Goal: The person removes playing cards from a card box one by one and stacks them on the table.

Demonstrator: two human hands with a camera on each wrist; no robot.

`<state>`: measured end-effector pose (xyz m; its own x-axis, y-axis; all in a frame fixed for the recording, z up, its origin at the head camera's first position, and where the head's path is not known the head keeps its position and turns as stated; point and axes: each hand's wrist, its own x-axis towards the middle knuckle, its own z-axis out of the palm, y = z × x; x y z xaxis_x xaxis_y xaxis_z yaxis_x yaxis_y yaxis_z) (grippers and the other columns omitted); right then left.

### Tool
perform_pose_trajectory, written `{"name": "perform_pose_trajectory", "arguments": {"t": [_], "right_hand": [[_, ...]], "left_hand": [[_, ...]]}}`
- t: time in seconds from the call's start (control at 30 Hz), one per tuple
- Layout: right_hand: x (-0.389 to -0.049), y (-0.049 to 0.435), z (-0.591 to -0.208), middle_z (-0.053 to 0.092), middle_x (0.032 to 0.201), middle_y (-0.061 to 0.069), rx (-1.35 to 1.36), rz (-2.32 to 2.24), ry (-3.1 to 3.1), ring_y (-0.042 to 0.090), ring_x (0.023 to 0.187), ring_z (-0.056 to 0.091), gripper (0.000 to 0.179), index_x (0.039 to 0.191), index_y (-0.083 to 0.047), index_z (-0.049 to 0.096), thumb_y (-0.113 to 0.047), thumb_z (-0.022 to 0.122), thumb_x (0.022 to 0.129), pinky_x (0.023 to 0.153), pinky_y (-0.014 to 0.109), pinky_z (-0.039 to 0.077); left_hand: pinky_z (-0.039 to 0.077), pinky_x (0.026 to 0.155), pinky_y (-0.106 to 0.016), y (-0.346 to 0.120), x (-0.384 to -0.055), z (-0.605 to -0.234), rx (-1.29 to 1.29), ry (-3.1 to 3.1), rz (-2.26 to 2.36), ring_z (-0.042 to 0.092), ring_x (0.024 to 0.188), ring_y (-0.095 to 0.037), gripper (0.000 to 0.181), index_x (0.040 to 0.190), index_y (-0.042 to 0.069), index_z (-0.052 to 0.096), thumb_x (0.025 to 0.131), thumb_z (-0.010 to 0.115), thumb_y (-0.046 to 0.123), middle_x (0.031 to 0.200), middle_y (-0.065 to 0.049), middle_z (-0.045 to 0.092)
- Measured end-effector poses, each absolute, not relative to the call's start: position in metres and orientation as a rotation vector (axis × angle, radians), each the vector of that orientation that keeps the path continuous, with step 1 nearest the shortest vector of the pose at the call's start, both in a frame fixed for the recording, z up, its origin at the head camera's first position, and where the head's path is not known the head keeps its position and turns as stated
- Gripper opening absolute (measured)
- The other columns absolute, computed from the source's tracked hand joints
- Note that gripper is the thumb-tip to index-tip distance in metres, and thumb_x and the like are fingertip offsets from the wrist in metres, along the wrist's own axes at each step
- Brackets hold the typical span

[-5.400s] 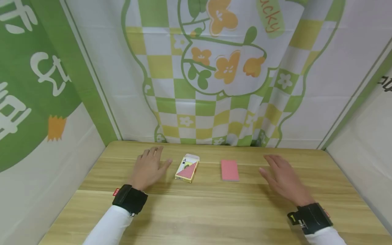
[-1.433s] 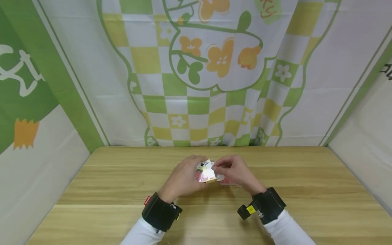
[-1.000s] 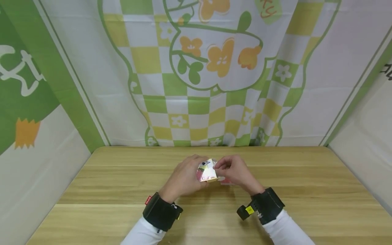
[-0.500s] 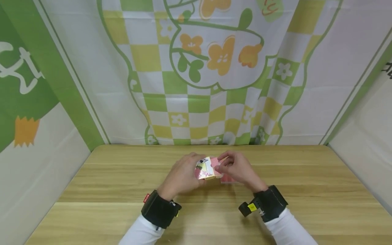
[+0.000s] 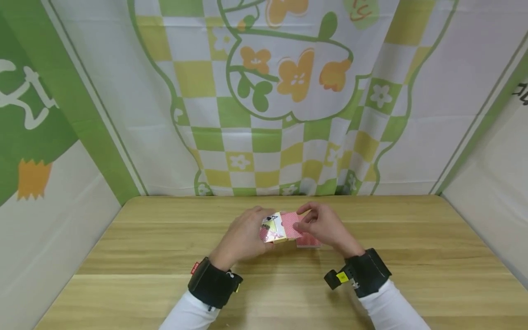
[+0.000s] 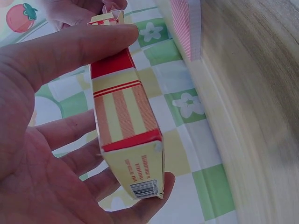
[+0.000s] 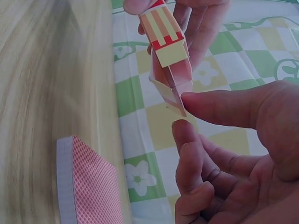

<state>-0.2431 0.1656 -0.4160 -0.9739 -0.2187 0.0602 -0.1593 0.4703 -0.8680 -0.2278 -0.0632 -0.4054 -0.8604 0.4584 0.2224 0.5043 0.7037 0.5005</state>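
Observation:
My left hand [image 5: 245, 233] grips a card box [image 5: 271, 229] with an ace of spades on its face, held above the table. In the left wrist view the thumb lies across the box's striped narrow side [image 6: 126, 114], and the fingers curl under it. A red-patterned playing card [image 5: 290, 223] sticks partly out of the box's opening towards my right hand [image 5: 326, 228], whose thumb and forefinger pinch its outer end. Below the hands a deck of red-backed cards [image 5: 307, 241] lies on the table, partly hidden by the right hand.
The wooden table [image 5: 144, 247] reaches back to a green and yellow checked curtain [image 5: 268, 142]. Printed cloth walls stand to the left and right. Black bands with small cameras [image 5: 214, 284] sit on both wrists.
Both hands have come together, and the box has been lifted from the table. Over the last second the right hand has drawn the card out rightwards, showing more red.

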Motion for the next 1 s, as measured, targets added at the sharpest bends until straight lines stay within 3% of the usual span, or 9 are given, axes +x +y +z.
{"name": "perform_pose_trajectory", "arguments": {"t": [0.1, 0.23, 0.4, 0.57, 0.73, 1.0], "right_hand": [[-0.2434, 0.1672, -0.4147, 0.068, 0.084, 0.007, -0.375, -1.497, 2.693, 0.028, 0.075, 0.065, 0.033, 0.111, 0.002, 0.065, -0.007, 0.08, 0.084, 0.061, 0.031, 0.048], [-0.2422, 0.1681, -0.4116, 0.069, 0.102, 0.006, -0.528, -1.379, 2.793, 0.024, 0.09, 0.061, 0.035, 0.113, -0.003, 0.068, -0.012, 0.082, 0.082, 0.072, 0.035, 0.049], [-0.2411, 0.168, -0.4088, 0.067, 0.121, 0.006, -0.848, -1.183, 2.862, 0.03, 0.114, 0.057, 0.037, 0.112, -0.011, 0.072, -0.005, 0.084, 0.077, 0.086, 0.045, 0.051], [-0.2388, 0.1678, -0.4088, 0.06, 0.134, 0.013, -1.016, -1.039, 2.887, 0.038, 0.129, 0.049, 0.043, 0.114, -0.01, 0.073, -0.002, 0.084, 0.073, 0.1, 0.06, 0.043], [-0.237, 0.1685, -0.4087, 0.058, 0.137, 0.013, -1.051, -0.994, 2.857, 0.038, 0.131, 0.048, 0.045, 0.118, -0.009, 0.073, -0.002, 0.082, 0.075, 0.102, 0.058, 0.042], [-0.2377, 0.1695, -0.41, 0.062, 0.13, 0.009, -1.096, -0.951, 2.864, 0.033, 0.126, 0.052, 0.048, 0.121, -0.009, 0.071, -0.001, 0.083, 0.075, 0.101, 0.054, 0.045]], "left_hand": [[0.047, 0.096, -0.051, -0.0632, -0.2273, -0.4062, -0.784, -2.826, -0.873, 0.059, 0.117, -0.031, 0.074, 0.137, 0.002, 0.06, 0.071, 0.091, 0.014, 0.128, -0.013, 0.063], [0.048, 0.095, -0.051, -0.0638, -0.2263, -0.4068, -0.767, -2.826, -0.879, 0.059, 0.116, -0.031, 0.074, 0.137, 0.002, 0.06, 0.071, 0.091, 0.013, 0.128, -0.013, 0.063], [0.048, 0.092, -0.05, -0.0641, -0.2269, -0.4069, -0.78, -2.812, -0.875, 0.059, 0.114, -0.03, 0.072, 0.135, 0.003, 0.061, 0.07, 0.092, 0.012, 0.127, -0.012, 0.064], [0.047, 0.094, -0.053, -0.0626, -0.2288, -0.4082, -0.801, -2.83, -0.848, 0.059, 0.115, -0.031, 0.071, 0.135, 0.003, 0.062, 0.071, 0.091, 0.013, 0.127, -0.012, 0.063], [0.047, 0.096, -0.056, -0.0613, -0.2289, -0.4085, -0.828, -2.842, -0.823, 0.058, 0.118, -0.033, 0.071, 0.135, 0.002, 0.061, 0.071, 0.091, 0.014, 0.128, -0.014, 0.063], [0.048, 0.092, -0.052, -0.061, -0.2292, -0.4085, -0.862, -2.822, -0.832, 0.06, 0.113, -0.031, 0.072, 0.134, 0.002, 0.062, 0.07, 0.092, 0.012, 0.125, -0.013, 0.064]]}}
